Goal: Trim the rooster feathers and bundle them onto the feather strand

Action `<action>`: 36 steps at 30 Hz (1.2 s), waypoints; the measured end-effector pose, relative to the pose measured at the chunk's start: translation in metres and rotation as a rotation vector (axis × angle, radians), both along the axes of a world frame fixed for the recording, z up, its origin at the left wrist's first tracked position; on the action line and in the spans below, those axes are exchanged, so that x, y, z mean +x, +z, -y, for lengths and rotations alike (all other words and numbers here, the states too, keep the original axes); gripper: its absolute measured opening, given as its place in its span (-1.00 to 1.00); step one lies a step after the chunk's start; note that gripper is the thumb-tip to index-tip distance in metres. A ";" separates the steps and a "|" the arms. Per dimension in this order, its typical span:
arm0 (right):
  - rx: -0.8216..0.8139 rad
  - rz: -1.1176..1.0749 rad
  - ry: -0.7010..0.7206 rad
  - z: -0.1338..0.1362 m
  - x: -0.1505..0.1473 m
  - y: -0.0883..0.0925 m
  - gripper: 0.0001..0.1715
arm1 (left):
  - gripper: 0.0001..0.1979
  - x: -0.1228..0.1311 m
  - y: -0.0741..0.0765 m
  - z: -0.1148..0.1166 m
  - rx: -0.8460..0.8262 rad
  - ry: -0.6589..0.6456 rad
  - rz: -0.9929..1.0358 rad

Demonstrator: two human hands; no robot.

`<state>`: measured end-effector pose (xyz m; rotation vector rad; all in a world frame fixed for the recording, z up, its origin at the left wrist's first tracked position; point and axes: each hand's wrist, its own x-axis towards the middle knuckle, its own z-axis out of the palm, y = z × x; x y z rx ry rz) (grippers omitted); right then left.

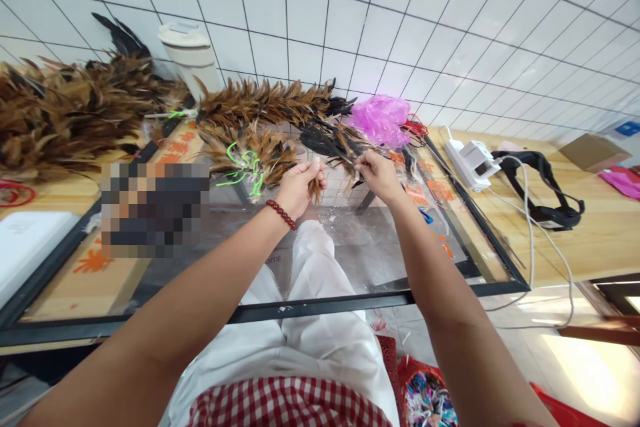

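Observation:
My left hand (301,185), a beaded bracelet at its wrist, is closed on brown feathers (315,191) whose tips hang below the fingers. To its right, my right hand (379,175) pinches at the near end of a loose pile of dark feathers (327,140); a feather seems to be between its fingertips, partly hidden. Left of my hands lies a bunch of brown feathers (275,152) with bright green string (245,170) on it. Behind it stretches a long brown feather strip (265,101).
The glass tabletop has a black frame (325,305). A large feather heap (75,113) and a white tumbler (190,57) stand at left. A pink plastic bag (381,120) lies behind my right hand. Further right are a power strip (469,163), cables and a black strap device (543,190).

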<state>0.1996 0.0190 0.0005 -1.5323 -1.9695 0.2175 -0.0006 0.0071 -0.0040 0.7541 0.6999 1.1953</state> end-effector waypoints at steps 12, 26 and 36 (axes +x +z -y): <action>0.063 -0.230 -0.312 -0.041 0.027 0.015 -0.74 | -0.79 0.021 -0.008 -0.053 0.057 0.027 0.036; -0.222 0.093 -0.123 -0.053 0.026 0.018 -0.74 | -0.78 0.014 -0.006 -0.058 -0.047 -0.012 0.113; -0.019 0.195 -0.465 -0.049 0.049 0.026 -0.64 | -0.80 0.012 -0.003 -0.057 -0.057 -0.012 0.117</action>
